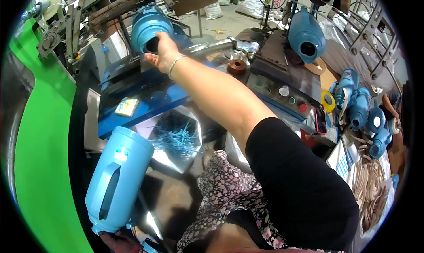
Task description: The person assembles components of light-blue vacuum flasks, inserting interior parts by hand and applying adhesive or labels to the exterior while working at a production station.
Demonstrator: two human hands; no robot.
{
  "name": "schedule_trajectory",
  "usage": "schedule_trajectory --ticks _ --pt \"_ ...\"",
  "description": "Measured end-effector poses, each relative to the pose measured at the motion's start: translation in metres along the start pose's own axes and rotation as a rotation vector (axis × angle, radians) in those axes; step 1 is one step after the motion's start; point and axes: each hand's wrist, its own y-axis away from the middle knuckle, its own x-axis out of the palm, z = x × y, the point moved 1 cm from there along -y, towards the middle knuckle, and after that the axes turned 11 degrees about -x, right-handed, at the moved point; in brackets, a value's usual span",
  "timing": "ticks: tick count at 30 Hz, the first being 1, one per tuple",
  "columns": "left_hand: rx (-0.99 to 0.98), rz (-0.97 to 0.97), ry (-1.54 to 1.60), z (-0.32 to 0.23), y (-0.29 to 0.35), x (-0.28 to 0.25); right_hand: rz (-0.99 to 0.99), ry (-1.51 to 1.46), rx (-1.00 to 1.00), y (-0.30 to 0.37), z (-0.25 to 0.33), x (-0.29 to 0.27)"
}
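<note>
At left, I see a tilted blue jug [129, 178] above the gloved left hand [118, 243], which meets its base; its grip I cannot tell. Rightward, the right hand [167, 54] curves loosely at another jug's [151, 24] mouth, grip unclear.

No wording legible: small pale label [120, 154] on blue jug [130, 173]; red-and-white sign [278, 2] in background.
</note>
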Motion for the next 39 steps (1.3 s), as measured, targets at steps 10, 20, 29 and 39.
schedule_trajectory --ticks 10,20,29,39 --pt "0.119 0.128 0.047 -0.035 0.004 0.05 1.134 0.777 -0.212 0.24 -0.055 -0.067" --pt "0.252 0.259 0.117 -0.081 0.021 0.073 1.386 0.886 -0.363 0.323 -0.04 -0.107" --pt "0.38 0.366 0.223 -0.089 0.031 0.059 1.359 0.495 -0.351 0.363 0.073 -0.137" --pt "0.296 0.468 0.444 -0.096 0.028 0.063 0.565 -0.346 -0.311 0.373 0.16 -0.171"
